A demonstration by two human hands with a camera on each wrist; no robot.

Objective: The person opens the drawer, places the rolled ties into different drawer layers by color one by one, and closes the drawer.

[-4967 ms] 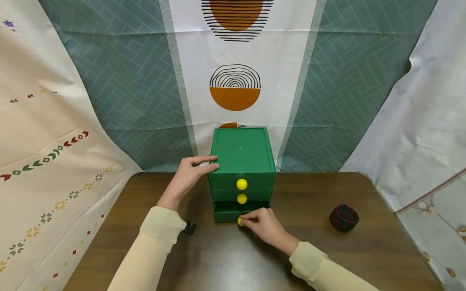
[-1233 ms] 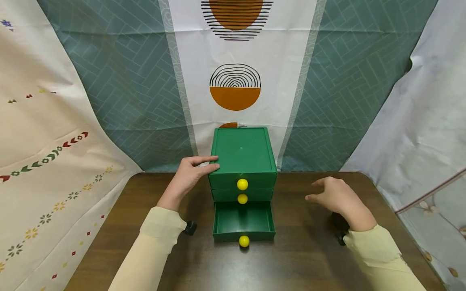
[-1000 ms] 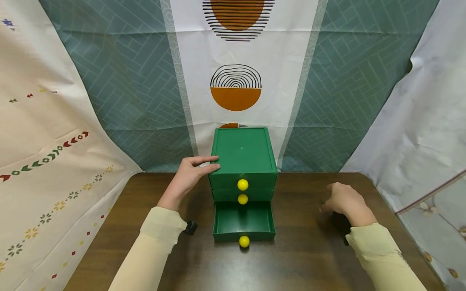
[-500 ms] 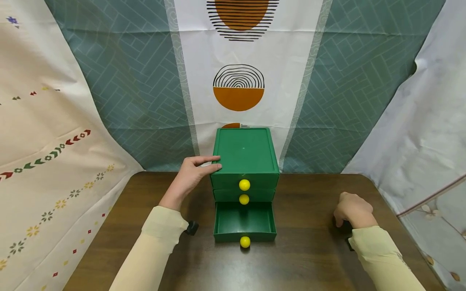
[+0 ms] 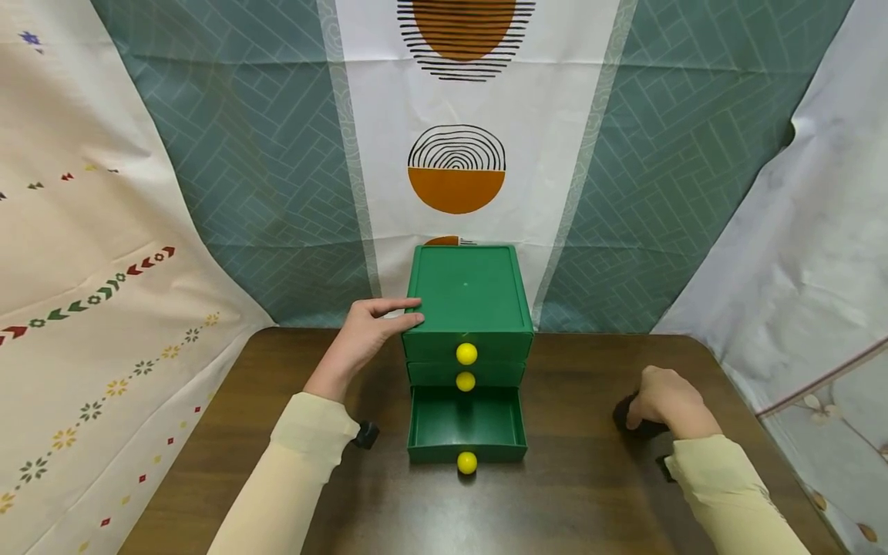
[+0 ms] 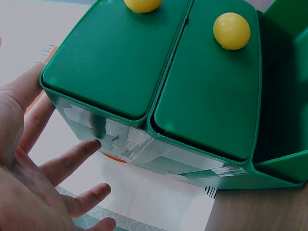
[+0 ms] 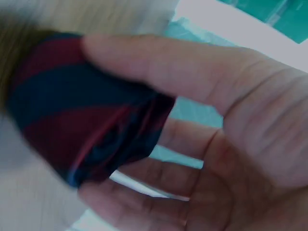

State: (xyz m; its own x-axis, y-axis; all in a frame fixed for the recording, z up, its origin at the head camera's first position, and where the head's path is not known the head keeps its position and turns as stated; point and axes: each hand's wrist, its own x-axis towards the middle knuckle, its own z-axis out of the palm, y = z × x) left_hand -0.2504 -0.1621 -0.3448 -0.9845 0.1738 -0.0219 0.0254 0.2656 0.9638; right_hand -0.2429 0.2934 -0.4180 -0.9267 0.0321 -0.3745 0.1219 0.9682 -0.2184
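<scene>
A patterned backdrop cloth (image 5: 458, 116) of teal herringbone and white panels hangs behind everything, with pale embroidered fabric (image 5: 90, 254) draped at the left and white sheeting (image 5: 798, 254) at the right. In front of it stands a dark brown wooden bench (image 5: 569, 493). At the middle of the bench's far edge sits a green three-drawer chest (image 5: 466, 297); its top two drawers are pushed in, each with a round yellow knob (image 5: 466, 354), and the bottom drawer (image 5: 466, 425) is pulled out toward the person, its own yellow knob at the front.

The left hand (image 5: 361, 335) rests against the chest's left side, thumb laid over the top front corner; in the left wrist view its fingers (image 6: 72, 159) are straight and spread apart against the taped side wall, gripping nothing.

The right hand (image 5: 667, 399) is down at the bench's right side, well apart from the chest, cupped over a rolled dark blue and red striped necktie (image 7: 86, 110). The right wrist view shows its fingers (image 7: 159, 62) curled around the roll, thumb on the other side, clamped on it. From the head view the roll appears as a dark lump (image 5: 624, 412) beneath the knuckles, on or just above the bench.
</scene>
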